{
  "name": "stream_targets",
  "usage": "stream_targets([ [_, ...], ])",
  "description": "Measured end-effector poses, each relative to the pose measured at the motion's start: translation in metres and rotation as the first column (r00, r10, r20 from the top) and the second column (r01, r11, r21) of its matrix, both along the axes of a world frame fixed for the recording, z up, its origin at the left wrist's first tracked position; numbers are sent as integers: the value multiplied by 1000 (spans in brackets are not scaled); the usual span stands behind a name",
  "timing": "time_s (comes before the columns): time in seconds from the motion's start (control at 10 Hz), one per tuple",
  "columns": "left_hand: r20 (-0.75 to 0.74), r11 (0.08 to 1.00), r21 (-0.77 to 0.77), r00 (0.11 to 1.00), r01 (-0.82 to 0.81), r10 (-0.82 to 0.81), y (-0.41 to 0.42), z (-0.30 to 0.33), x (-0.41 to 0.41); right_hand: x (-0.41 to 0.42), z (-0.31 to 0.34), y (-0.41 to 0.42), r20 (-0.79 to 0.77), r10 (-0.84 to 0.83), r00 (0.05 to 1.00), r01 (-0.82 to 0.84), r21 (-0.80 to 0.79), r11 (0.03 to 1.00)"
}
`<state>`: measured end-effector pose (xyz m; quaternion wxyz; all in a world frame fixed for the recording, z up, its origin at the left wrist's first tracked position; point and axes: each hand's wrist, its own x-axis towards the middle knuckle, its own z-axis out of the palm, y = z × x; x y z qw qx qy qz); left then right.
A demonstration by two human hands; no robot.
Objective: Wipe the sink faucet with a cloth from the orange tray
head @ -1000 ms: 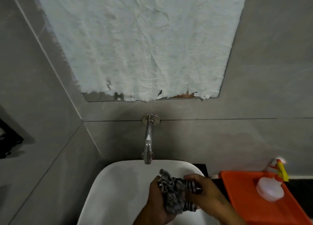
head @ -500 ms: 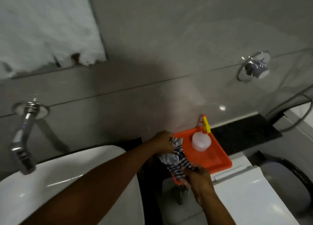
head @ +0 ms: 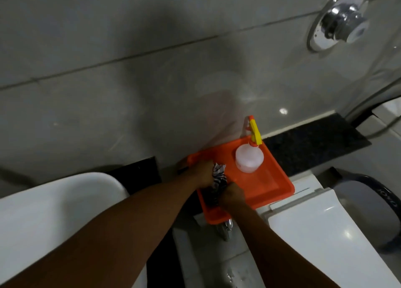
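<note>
Since a second ago we have carried grey-and-white striped crumpled cloth (head: 218, 178) from white basin (head: 54, 203) over to orange plastic tray (head: 269, 183). Left hand (head: 202, 175) and right hand (head: 233, 193) both closed around cloth, low inside tray. Clear spray bottle (head: 249, 157) stands in tray's far corner. Faucet out of view. We judge wiping done; next, let go.

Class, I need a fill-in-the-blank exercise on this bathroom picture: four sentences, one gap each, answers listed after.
1. Both hands grip a striped grey-and-white cloth over the ____ plastic tray.
2. The translucent white spray bottle stands inside the tray and has a ____ trigger.
3. The left hand and the right hand each hold the ____.
4. The white ceramic sink basin lies to the ____ of the tray.

Answers: orange; yellow; cloth; left
</note>
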<state>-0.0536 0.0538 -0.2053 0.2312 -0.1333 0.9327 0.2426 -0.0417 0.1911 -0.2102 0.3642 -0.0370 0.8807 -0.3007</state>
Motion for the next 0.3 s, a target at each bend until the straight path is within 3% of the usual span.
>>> stream_targets([
  [0.1,-133,998,-43,990,-47,40,-12,33,19,4,33,-7,-66,107,992,-108,-22,994],
  [0.2,-186,999,-12,982,-36,33,-32,78,43,4,85,-28,-302,224,927,-237,-6,972],
  [0.3,-235,998,7,970,-59,59,-57,134,74,11,154,-57,-419,281,863,-313,-9,950],
])
